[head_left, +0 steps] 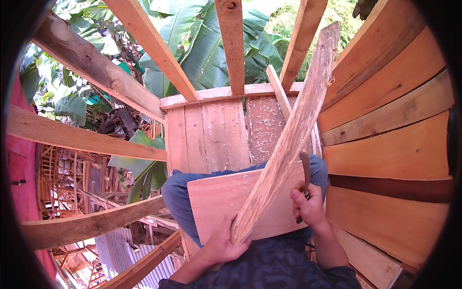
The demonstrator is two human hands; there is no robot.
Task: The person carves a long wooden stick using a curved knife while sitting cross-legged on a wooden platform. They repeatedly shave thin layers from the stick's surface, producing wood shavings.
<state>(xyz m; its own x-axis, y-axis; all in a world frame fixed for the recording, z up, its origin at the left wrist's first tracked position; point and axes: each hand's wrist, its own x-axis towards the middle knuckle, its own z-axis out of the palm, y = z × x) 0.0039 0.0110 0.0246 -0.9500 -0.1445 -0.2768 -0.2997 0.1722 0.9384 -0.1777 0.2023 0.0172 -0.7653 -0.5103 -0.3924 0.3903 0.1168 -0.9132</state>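
Gripping plank (288, 135) base, left hand (222, 243) | pointing up-right | right hand (310, 207), seemingly knife (305, 176)

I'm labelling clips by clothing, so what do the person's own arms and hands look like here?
Both forearms are bare, with no gloves, watch or rings that can be made out on the left hand or the right hand. Short sleeves of a dark navy shirt with a faint pale pattern end near the elbows. Blue denim trousers cover the knees.

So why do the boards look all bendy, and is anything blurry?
Head view: the fisheye lens bows the wall planks and beams near the black rim; soft daylight, no glare; the stick and both hands, left and right, look sharp.
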